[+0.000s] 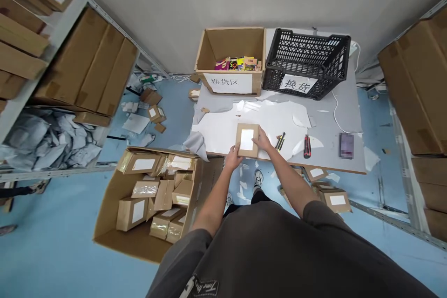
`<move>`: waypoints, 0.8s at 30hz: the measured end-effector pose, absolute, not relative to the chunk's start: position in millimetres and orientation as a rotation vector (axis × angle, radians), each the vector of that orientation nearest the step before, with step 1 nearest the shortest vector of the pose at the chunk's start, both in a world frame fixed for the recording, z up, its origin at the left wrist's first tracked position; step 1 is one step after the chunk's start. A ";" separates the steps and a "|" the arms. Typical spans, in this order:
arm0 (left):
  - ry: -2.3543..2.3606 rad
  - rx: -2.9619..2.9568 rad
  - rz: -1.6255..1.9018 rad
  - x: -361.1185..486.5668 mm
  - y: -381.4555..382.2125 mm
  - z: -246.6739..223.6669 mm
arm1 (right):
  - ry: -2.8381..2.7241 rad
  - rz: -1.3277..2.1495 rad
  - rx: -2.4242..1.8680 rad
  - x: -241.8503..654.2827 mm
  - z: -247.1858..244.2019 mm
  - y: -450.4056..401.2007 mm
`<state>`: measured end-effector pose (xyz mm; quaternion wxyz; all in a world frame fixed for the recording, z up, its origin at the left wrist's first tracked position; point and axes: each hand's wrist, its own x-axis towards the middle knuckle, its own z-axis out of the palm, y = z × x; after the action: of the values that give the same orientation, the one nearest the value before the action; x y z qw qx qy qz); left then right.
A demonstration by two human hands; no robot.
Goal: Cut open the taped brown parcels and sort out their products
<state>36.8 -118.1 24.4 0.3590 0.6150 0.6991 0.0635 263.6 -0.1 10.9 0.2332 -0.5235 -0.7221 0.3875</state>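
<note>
A small brown cardboard box [240, 131] with a white label on top is held over the front edge of the table. My left hand [233, 157] grips its lower left corner, and my right hand [262, 140] is closed on its right side. Right of the box, a black and yellow utility knife [280, 141] lies on the white sheet. Farther right is a red and black cutter [307, 146]. What touches the underside of the box is hidden.
An open carton [200, 63] of colourful packets and a black plastic crate [307, 67] stand at the table's back. A large carton [104, 223] of labelled boxes sits on the floor at left. Shelves [75, 14] with cartons flank both sides. A blurred rectangular item [346, 145] lies at right.
</note>
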 end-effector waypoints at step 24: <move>1.412 1.316 0.748 -4.5 -98.6 -55.7 | -1.805 1.173 -1.840 241.0 -8.2 -89.7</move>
<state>-4.5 -98.6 -55.7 0.5104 0.5466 0.5866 0.3106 241.0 -89.7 -8.2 0.1541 -0.6419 -0.6298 0.4094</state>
